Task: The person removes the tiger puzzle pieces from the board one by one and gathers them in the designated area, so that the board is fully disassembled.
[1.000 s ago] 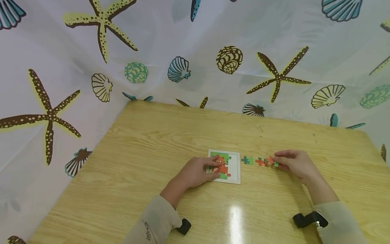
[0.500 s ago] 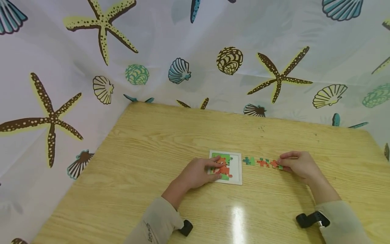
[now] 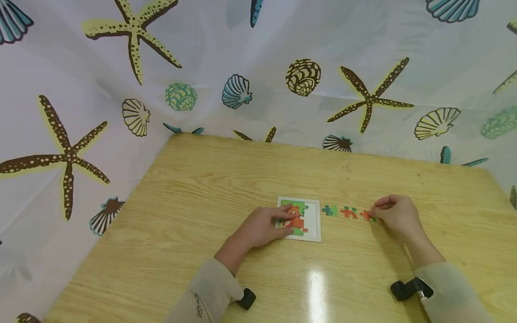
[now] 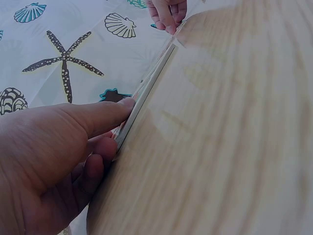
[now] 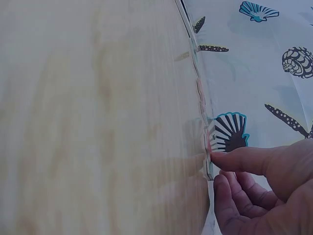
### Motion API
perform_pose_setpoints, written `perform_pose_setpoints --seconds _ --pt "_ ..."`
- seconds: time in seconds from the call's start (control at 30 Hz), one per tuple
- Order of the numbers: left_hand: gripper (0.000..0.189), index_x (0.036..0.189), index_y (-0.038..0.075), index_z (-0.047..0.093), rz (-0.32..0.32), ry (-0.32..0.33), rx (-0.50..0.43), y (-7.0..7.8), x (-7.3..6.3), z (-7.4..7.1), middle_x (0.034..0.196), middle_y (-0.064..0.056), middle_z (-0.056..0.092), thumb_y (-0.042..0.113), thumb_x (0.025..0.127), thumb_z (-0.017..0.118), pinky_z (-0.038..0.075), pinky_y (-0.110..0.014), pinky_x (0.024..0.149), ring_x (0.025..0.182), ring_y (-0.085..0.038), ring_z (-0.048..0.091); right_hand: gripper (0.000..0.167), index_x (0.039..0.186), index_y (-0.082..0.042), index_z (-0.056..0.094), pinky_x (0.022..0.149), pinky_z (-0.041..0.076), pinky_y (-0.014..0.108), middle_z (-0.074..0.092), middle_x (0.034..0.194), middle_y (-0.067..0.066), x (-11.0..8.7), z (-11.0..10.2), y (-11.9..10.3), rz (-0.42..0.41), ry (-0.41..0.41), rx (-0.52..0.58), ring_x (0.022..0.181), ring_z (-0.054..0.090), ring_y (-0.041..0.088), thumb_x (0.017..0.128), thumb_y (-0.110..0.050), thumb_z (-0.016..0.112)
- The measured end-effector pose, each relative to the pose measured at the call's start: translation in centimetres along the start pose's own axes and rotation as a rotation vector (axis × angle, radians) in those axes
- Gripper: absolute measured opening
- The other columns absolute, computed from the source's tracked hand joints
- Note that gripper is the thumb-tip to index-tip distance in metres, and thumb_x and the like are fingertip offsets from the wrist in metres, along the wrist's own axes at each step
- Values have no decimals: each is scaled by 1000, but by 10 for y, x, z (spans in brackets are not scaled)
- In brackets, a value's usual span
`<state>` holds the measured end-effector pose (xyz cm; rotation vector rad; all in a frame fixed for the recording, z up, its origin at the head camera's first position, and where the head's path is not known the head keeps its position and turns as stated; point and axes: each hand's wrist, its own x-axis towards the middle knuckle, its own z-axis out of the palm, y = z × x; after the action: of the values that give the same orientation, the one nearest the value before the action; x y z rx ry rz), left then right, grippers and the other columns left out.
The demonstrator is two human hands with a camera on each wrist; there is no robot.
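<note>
A white-framed jigsaw puzzle board point(image 3: 313, 224) lies on the table, its left part filled with an orange cat-like animal on green. My left hand point(image 3: 264, 228) rests on its left side, fingers spread over the picture; in the left wrist view the thumb point(image 4: 115, 113) touches the board's near edge. To the right of the board, loose pieces form a row: a green-and-teal piece point(image 3: 329, 210), a red-and-green piece point(image 3: 348, 212) and an orange-red piece point(image 3: 365, 215). My right hand point(image 3: 397, 215) pinches this last piece at its right end, with the fingertips partly covering it.
The wooden table point(image 3: 226, 179) extends around the board and the row of pieces. Behind and to the left hangs a white cloth point(image 3: 266, 54) printed with shells and starfish. A black wrist device point(image 3: 411, 289) sits at the right sleeve, another point(image 3: 246, 298) at the left.
My right hand has shifted to the right, drawing the orange-red piece away from the red-and-green one, so a gap now shows between them. The left hand stays on the board.
</note>
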<state>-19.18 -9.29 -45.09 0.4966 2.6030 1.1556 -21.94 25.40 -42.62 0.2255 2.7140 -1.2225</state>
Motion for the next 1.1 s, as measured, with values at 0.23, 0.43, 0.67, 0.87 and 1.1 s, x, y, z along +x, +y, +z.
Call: perform_pose_setpoints --seconds 0.23,0.43,0.67,0.87,1.1 --pt "42 130 23 69 -20 -18 -4 -5 -1 3 152 11 48 34 89 76 37 -46 117 146 -27 38 34 111 2 67 68 48 22 71 98 8 0 2 3 2 -11 -8 81 61 13 89 -23 76" --pt "41 129 23 70 3 2 4 -6 -1 2 151 9 49 32 89 76 38 -45 116 145 -26 41 43 118 0 67 71 51 23 68 110 9 -1 4 -2 7 -17 60 89 60 13 91 -33 74" --pt "42 130 25 68 -11 0 0 -6 1 2 151 11 48 33 90 76 37 -44 116 146 -24 40 49 127 6 61 76 56 23 72 98 -5 -3 6 -16 -24 -139 200 86 68 6 92 -26 73" --pt "42 130 22 69 -3 -1 -13 -5 3 2 151 11 48 32 90 76 37 -45 116 146 -26 40 49 128 8 60 80 57 23 72 101 -4 -2 11 -24 -29 -179 247 87 67 1 92 -23 73" --pt "43 129 21 69 5 1 -11 -5 3 2 151 9 49 33 89 76 38 -46 116 145 -28 40 49 131 10 57 86 57 23 72 106 0 -2 19 -29 -30 -239 337 91 69 1 94 -18 71"
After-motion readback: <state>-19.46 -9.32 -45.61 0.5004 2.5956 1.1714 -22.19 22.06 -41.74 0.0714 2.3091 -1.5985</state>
